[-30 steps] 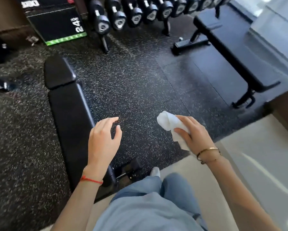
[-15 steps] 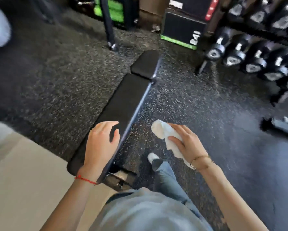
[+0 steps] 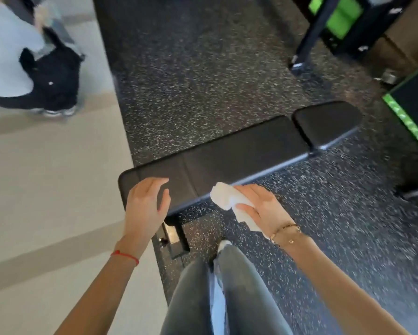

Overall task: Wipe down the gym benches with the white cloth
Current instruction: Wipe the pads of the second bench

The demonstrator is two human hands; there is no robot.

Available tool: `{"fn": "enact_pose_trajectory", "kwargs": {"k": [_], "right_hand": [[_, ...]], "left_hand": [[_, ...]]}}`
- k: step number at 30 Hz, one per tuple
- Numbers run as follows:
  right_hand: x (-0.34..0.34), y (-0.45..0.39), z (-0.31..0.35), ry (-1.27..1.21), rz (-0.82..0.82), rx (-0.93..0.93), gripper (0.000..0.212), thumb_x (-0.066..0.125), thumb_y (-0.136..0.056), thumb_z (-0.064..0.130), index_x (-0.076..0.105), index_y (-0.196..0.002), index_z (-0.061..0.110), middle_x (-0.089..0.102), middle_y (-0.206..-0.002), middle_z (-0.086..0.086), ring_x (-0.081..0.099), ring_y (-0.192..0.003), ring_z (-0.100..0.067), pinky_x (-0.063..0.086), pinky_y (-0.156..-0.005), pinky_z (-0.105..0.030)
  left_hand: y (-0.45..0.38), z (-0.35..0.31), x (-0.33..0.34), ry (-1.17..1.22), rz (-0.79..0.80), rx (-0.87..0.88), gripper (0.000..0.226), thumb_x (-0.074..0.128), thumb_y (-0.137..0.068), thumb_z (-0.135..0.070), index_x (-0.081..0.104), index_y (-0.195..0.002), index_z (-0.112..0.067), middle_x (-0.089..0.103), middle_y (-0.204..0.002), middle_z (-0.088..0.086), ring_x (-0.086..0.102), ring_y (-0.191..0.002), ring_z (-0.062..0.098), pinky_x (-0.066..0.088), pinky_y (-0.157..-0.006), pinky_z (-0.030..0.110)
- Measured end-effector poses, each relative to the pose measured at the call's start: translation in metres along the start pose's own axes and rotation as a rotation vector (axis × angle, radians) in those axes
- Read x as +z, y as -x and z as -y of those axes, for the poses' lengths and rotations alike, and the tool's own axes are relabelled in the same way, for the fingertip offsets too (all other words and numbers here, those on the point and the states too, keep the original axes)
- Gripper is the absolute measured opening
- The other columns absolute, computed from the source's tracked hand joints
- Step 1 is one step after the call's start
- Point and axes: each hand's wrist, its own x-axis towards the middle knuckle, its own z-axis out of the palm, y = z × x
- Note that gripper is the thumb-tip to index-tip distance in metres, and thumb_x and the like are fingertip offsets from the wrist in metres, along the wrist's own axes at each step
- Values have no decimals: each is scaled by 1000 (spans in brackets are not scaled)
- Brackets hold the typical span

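A black padded gym bench (image 3: 239,153) lies across the middle of the view, its long pad near me and a short separate pad at the right end. My left hand (image 3: 145,206) hovers over the bench's near left end, fingers spread, holding nothing. My right hand (image 3: 261,209) grips a bunched white cloth (image 3: 227,199), held just off the bench's front edge; whether the cloth touches the pad cannot be told.
Speckled black rubber flooring (image 3: 203,68) surrounds the bench; pale smooth floor (image 3: 46,189) lies to the left. Another person (image 3: 21,61) stands at the upper left. A black frame post (image 3: 309,37) and green-edged boxes (image 3: 411,107) sit at the upper right. My legs are below.
The view has swung left: the dumbbell rack has gone out of sight and the bench now lies crosswise. Both hands sit closer to the bench's near end, the cloth still held.
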Motion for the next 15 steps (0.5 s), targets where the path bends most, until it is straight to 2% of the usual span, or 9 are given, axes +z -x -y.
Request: {"fn": "enact_pose_trajectory", "kwargs": {"k": [6, 8, 11, 15], "right_hand": [[118, -100, -51, 181, 2, -237, 56, 34, -91, 48, 55, -132, 18, 63, -120, -3, 60, -108, -26, 41, -100, -37], [164, -133, -70, 193, -13, -290, 54, 36, -90, 46, 58, -129, 15, 64, -118, -5, 61, -107, -28, 37, -99, -36], [238, -176, -102, 198, -40, -383, 51, 40, -89, 42, 59, -126, 12, 65, -115, -9, 62, -105, -31, 29, -97, -32], [312, -199, -131, 155, -113, -497, 46, 43, -90, 41, 54, -128, 19, 61, -121, -8, 52, -114, -30, 23, -104, -31]], "left_hand": [[13, 98, 108, -103, -9, -119, 28, 60, -92, -17, 63, -120, -14, 65, -118, 4, 59, -113, 24, 45, -102, 43], [11, 132, 148, -141, -8, -139, 33, 58, -93, -20, 60, -126, -15, 62, -126, 4, 55, -121, 24, 39, -108, 43], [9, 186, 214, -211, 24, -170, 42, 46, -99, -31, 50, -139, -20, 51, -144, 3, 39, -139, 25, 25, -118, 47], [20, 227, 281, -239, -8, -199, 53, 26, -99, -43, 40, -147, -28, 37, -155, 0, 24, -148, 26, 13, -119, 59]]}}
